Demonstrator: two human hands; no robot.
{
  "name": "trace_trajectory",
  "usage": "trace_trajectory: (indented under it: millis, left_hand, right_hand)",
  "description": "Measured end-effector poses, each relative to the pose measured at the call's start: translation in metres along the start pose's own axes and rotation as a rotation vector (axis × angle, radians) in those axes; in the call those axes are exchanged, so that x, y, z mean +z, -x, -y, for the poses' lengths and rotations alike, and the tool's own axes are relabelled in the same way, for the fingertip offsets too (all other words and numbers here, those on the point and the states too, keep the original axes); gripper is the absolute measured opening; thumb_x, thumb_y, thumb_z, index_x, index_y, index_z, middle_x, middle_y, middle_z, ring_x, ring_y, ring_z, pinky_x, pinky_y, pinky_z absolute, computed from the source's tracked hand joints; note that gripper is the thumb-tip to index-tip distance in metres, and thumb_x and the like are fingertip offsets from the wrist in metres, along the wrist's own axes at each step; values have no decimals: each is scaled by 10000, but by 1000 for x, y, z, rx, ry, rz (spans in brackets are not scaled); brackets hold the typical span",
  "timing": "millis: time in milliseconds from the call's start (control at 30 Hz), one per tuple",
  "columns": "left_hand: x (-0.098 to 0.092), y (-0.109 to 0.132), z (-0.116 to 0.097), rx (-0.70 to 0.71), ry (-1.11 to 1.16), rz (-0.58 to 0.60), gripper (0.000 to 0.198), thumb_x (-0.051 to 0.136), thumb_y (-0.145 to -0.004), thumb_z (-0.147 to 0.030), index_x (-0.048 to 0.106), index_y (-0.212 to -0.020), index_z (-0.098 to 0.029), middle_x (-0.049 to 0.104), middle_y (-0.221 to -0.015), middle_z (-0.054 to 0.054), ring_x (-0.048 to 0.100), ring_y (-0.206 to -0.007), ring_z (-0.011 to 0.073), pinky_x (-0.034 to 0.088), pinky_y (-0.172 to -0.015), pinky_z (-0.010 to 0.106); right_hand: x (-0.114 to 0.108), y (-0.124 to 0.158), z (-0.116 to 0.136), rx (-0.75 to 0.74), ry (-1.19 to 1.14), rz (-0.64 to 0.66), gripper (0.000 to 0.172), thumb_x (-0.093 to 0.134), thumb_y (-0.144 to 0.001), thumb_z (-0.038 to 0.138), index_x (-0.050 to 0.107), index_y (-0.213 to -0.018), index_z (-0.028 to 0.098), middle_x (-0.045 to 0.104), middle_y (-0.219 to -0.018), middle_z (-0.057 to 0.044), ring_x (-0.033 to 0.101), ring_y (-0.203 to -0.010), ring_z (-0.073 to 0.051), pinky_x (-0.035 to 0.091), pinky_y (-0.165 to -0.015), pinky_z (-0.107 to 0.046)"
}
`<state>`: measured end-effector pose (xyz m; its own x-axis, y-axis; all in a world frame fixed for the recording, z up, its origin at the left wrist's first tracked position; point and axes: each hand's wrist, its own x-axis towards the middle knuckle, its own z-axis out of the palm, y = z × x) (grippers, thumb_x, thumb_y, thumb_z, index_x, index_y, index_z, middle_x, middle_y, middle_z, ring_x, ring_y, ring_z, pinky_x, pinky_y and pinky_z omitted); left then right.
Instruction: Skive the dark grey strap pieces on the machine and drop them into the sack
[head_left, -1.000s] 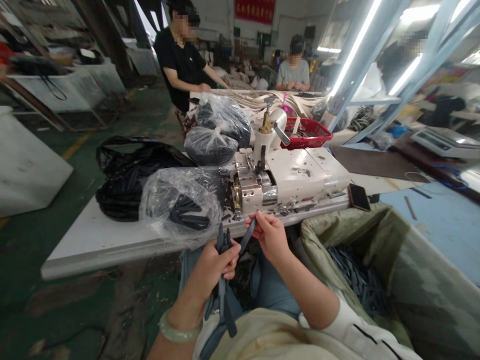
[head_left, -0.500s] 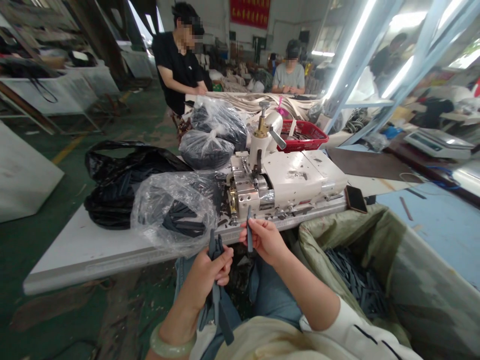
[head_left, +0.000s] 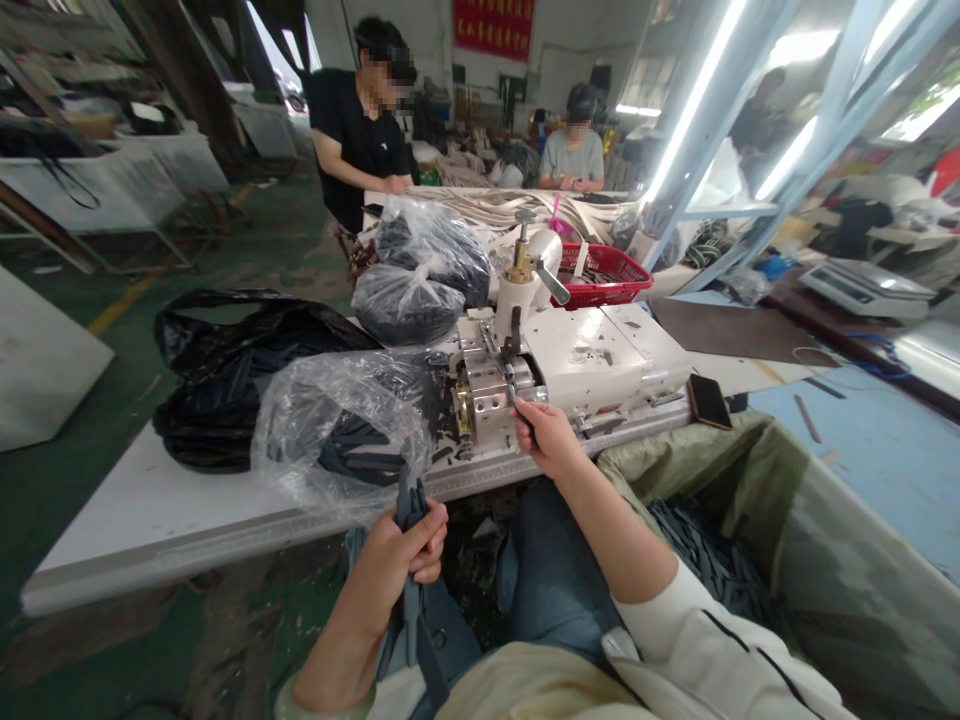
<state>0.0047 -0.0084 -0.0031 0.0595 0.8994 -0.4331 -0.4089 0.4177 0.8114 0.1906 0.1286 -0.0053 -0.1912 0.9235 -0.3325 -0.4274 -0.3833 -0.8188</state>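
Note:
My left hand (head_left: 409, 548) is closed round a bunch of dark grey strips (head_left: 420, 640), held over my lap in front of the table edge. Between the thumb and fingers of my right hand (head_left: 551, 435) is a single dark strip (head_left: 528, 424). Its far end reaches the metal feed parts under the presser of a white skiving machine (head_left: 600, 345). Whether the strip is gripped by the machine I cannot tell. Left of the machine lies an open clear plastic bag (head_left: 300, 430) with more dark strips inside.
A black bag (head_left: 195, 420) of strips and tied clear bags (head_left: 409, 300) stand on the table (head_left: 97, 545). Behind the machine is a red basket (head_left: 615, 290). A phone (head_left: 709, 402) lies right, above a green sack (head_left: 765, 440) holding strips. Two people work at the far table.
My right hand has moved forward and up, bringing the strip's end to the machine's feed. My left hand has shifted slightly left in view, still holding the bunch.

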Motion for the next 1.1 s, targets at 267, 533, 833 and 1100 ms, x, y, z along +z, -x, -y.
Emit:
trace_trajectory:
  millis: [267,533,833,1100]
  left_hand:
    - [-10,-5,3,-23,-12,19,401,787,-691,-416,481,-788,-175,465,-531,-82,261,-385,8,239,-374,158]
    - [-8,-5,1,-2,30,18,372,785,-707,-378,489,-802,-173,463,-540,-84,261,-397,6,230,-375,141]
    - [7,-13,4,-92,14,203,358,766,-727,-382,477,-757,-172,443,-527,-81,252,-398,8,245,-370,142]
    - [44,-16,22,-170,-93,313,341,769,-709,-384,509,-726,-164,469,-519,-58,303,-387,23,269,-359,159]
  right_hand:
    - [6,-21,16,108,-37,-36,267,686,-769,280,539,-596,140,310,-361,107,223,-297,-14,164,-300,-133]
    - [-20,-10,24,-162,-70,-316,247,646,-776,331,531,-635,164,339,-393,100,256,-330,-31,187,-336,-155]
    - [-202,106,15,-337,1323,-1060,566,589,-760,522,667,-1046,41,694,-938,-257,641,-894,-391,459,-771,-491]
    - [-23,78,-21,-210,558,278,344,663,-785,488,750,-973,213,736,-981,-67,664,-931,-233,501,-823,-352]
